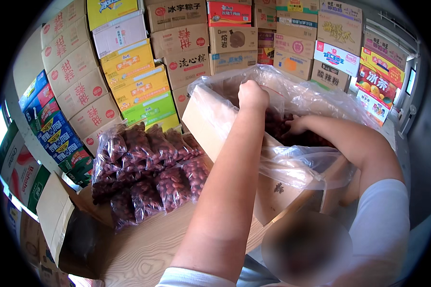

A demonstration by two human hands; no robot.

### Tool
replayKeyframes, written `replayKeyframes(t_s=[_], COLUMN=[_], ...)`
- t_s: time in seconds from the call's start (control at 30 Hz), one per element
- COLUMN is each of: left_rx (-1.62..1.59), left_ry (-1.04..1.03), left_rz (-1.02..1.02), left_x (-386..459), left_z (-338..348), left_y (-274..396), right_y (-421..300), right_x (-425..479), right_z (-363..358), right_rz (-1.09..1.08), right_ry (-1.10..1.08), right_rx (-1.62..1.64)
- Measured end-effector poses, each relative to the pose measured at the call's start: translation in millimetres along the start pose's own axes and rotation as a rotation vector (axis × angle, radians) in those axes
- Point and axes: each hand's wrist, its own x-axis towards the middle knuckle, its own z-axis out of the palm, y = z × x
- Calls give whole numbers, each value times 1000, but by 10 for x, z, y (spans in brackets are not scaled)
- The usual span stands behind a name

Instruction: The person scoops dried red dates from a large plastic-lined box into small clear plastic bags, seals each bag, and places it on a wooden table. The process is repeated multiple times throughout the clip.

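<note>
Inside the open cardboard box (208, 120), lined with a clear plastic sheet (294, 163), lies a mass of dark red dried fruit, apparently jujubes (319, 140). My left hand (253, 94) is closed in a fist over the box and grips the top of a clear plastic bag (277, 102) with a red line along its mouth. The lower part of that bag is hard to make out. My right hand (297, 125) reaches into the box and touches the fruit. Its fingertips are partly hidden, so its hold cannot be told.
Filled clear bags of red fruit (172, 183) are stacked left of the box on a wood-grain table (147, 247). An open carton (54, 215) stands at the table's left edge. Tall stacks of printed cartons (179, 39) rise behind, with more cartons (377, 79) at right.
</note>
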Motion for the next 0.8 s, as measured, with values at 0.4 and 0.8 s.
replayKeyframes(t_s=[0.4, 0.8], left_rx=[8, 8], left_ry=[-64, -88], left_rz=[-20, -57], left_x=[-46, -39], left_z=[-21, -74], left_y=[123, 88], right_y=[274, -83], right_x=[516, 163], right_z=[258, 98], right_rz=[-171, -88], right_ry=[-2, -28], right_rx=[53, 140])
